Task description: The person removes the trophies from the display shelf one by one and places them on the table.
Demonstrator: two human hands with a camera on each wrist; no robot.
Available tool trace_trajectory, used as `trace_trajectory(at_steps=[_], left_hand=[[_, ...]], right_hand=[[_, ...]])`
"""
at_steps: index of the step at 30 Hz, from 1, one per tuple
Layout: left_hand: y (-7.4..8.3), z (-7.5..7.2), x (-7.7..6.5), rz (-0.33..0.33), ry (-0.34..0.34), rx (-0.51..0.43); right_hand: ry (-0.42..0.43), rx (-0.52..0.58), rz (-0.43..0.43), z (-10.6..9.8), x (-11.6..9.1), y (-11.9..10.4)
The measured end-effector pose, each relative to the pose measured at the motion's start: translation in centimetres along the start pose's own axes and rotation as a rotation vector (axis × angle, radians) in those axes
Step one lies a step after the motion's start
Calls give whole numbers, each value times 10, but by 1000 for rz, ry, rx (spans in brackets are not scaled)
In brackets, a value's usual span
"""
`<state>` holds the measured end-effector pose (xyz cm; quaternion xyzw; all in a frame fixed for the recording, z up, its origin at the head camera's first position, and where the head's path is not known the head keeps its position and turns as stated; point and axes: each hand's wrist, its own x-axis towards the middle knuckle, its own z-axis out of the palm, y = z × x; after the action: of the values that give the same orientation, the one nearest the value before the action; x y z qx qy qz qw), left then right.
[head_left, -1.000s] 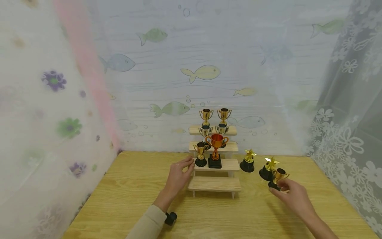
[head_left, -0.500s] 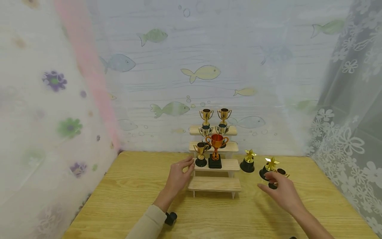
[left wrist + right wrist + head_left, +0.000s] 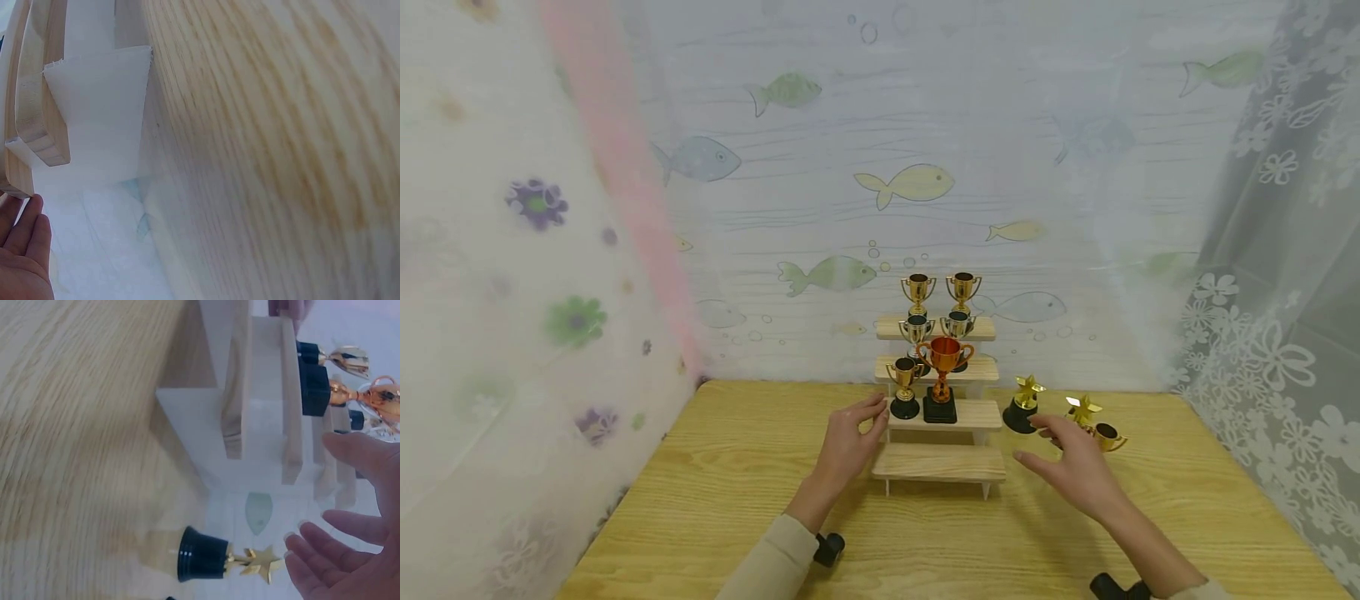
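In the head view, the right hand [image 3: 1075, 471] holds nothing, its thumb and fingers spread apart; a star trophy [image 3: 1022, 408] stands at its fingertips, upright on the table [image 3: 760, 425], long axis vertical, black base down and gold star up. A second star trophy [image 3: 1083, 408] and a gold cup [image 3: 1107, 435] show just beyond that hand, partly hidden by it. The left hand [image 3: 846, 442] has its fingers extended to the left edge of the tiered stand [image 3: 938, 460], whose steps run lengthwise from there toward the right hand's side. The left wrist view shows fingertips touching a step's end, nothing clamped. In the sideways right wrist view, the star trophy's base points left and its star right, toward the parted fingers; I cannot tell whether they touch.
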<state>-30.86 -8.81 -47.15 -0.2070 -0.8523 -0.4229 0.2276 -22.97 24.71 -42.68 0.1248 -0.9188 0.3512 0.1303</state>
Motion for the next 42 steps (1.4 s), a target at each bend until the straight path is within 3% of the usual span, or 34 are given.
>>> trace_trajectory(at_steps=[30,42], left_hand=[[-1,0,0,-8,-9,1],[0,0,-1,0,-6,-5]], right_hand=[[-1,79,-89,26,26,-23],[19,94,-65,43,36,-36]])
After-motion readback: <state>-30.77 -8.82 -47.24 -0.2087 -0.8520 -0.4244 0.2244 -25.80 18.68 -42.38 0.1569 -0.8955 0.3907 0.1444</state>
